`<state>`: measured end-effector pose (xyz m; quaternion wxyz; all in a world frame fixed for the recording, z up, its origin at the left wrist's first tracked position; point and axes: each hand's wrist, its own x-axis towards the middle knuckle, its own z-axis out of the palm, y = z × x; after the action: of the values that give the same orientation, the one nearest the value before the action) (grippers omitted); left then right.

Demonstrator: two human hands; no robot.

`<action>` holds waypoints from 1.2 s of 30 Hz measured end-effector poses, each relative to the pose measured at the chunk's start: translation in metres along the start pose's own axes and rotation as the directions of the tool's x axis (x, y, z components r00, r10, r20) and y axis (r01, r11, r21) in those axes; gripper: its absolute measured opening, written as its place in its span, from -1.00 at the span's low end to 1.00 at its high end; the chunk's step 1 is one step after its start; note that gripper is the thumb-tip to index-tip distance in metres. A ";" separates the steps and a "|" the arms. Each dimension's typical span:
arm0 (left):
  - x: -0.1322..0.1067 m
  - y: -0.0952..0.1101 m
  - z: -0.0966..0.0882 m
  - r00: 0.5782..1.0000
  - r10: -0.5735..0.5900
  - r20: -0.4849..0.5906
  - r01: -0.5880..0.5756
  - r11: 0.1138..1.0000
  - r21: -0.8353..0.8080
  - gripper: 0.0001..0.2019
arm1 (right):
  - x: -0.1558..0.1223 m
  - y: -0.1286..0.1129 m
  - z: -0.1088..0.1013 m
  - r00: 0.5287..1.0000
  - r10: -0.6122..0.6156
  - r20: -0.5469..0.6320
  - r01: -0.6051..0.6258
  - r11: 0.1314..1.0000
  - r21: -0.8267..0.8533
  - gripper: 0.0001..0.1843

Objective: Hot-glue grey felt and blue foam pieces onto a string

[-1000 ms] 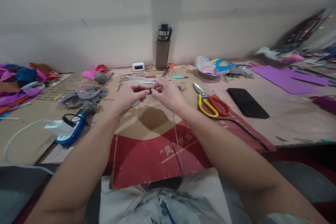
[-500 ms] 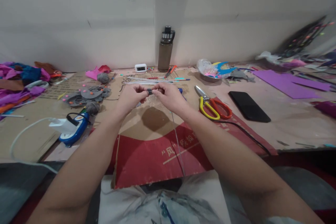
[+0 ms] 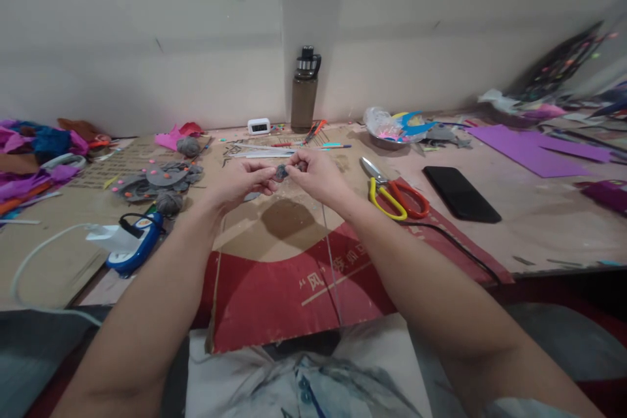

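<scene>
Nearest is a white and blue cloth (image 3: pixel 304 382) on the person's lap. Both bare arms reach out over it.

A flat card (image 3: pixel 289 287), red and brown, lies on the bench (image 3: pixel 553 235) and hangs over its near edge. To the left of the card sits a blue tool (image 3: pixel 131 249) with a white plug (image 3: pixel 105 237) on it. A white cord (image 3: pixel 29 261) curls away from the plug. A black cord (image 3: pixel 455 245) runs along the right side of the card.

Above the brown part of the card, the left hand (image 3: pixel 240 183) and the right hand (image 3: pixel 318 176) meet. Each hand pinches a small gray bit (image 3: pixel 281 173) with thumb and fingertips. The gray bit is held up in the air between the two hands, not on the bench. It is too small to tell what shape it is.

Just right of the right hand lie scissors (image 3: pixel 392 194) with one yellow and one red handle. A black phone (image 3: pixel 460 192) lies flat beside them. Left of the left hand is a heap of gray felt (image 3: pixel 157 179) with little orange dots on it.

Farther back, pens (image 3: pixel 289 145) and thin sticks lie in a row. A bowl (image 3: pixel 389 137) of bright scraps is to the right, and a purple sheet (image 3: pixel 529 147) is past it. Bright cloth (image 3: pixel 34 150) is piled at the far left.

By the wall (image 3: pixel 147 46) stand a small white clock (image 3: pixel 258 125) and a dark bottle (image 3: pixel 304 91), upright and near each other.
</scene>
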<state>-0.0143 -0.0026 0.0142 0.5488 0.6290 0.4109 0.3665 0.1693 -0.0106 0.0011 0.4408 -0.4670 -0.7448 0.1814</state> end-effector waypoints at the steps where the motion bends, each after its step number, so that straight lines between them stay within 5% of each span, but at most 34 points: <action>1: 0.000 0.000 0.000 1.000 0.007 -0.004 -0.007 1.000 0.012 -0.77 | 0.000 -0.001 -0.001 1.000 -0.012 0.005 0.012 1.000 -0.007 -0.88; 16: 0.001 -0.004 0.009 0.966 0.115 -0.231 -0.103 0.993 0.060 -0.80 | -0.005 -0.003 0.005 0.984 -0.162 -0.071 0.157 0.985 -0.064 -0.94; 36: 0.000 -0.003 0.017 0.876 0.256 -0.410 -0.213 0.966 0.148 -0.90 | -0.010 -0.006 0.014 0.998 0.023 -0.056 -0.013 0.984 0.176 -0.79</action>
<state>0.0014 -0.0089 0.0093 0.3657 0.6054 0.4588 0.5378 0.1557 -0.0200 -0.0072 0.4998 -0.4383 -0.7086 0.2366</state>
